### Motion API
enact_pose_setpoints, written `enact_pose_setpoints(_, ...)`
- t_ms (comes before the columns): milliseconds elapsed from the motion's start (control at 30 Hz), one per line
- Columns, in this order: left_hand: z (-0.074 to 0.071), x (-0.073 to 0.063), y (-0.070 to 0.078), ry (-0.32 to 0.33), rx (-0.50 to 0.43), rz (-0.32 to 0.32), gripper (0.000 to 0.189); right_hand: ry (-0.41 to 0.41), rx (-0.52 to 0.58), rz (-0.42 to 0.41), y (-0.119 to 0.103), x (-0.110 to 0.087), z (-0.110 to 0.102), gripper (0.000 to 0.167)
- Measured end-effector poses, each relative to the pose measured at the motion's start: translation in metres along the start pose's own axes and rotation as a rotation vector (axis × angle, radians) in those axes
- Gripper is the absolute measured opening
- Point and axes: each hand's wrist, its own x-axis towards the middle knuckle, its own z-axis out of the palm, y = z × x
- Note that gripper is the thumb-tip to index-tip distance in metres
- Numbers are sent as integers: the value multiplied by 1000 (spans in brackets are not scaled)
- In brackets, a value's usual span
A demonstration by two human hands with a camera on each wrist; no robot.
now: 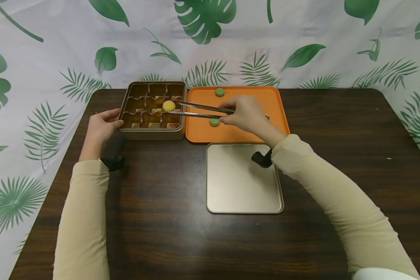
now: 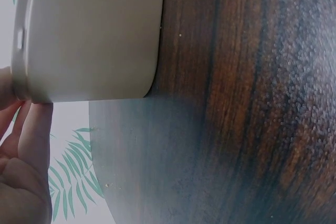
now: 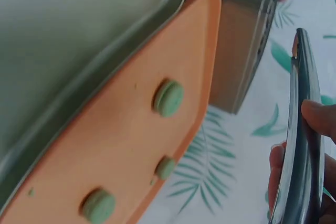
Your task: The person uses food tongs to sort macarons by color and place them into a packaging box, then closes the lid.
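Observation:
My right hand (image 1: 246,112) grips metal tongs (image 1: 203,110), also seen in the right wrist view. A round yellow macaron (image 1: 168,105) sits between the tongs' tips, above the open metal tin (image 1: 150,135). Inside the tin is a brown divider (image 1: 157,90) with several compartments; some yellow and pink shows low in a few of them. At the tin's left side, my left hand (image 1: 101,126) holds the rim, its fingers against the wall in the left wrist view. Green macarons (image 3: 169,98) lie on the orange tray (image 1: 199,134) right of the tin.
A flat metal lid (image 1: 243,182) lies in front of the tray on the dark wooden table (image 1: 154,217). A leaf-patterned cloth (image 1: 252,42) hangs behind the table. Small crumbs dot the tray.

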Motion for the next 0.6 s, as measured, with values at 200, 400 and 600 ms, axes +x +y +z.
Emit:
enact_pose_setpoints(200, -1, 0, -1, -2, 3, 3, 50, -31, -28, -29, -12, 9, 15, 39)
enact_pose_setpoints(400, -1, 0, -2, -8, 7, 3, 50, -56, -45, -37, -21, 15, 27, 40)
enact_pose_setpoints(600, -1, 1, -2, -10, 7, 11, 50, -47, -36, -44, -25, 20, 37, 40)
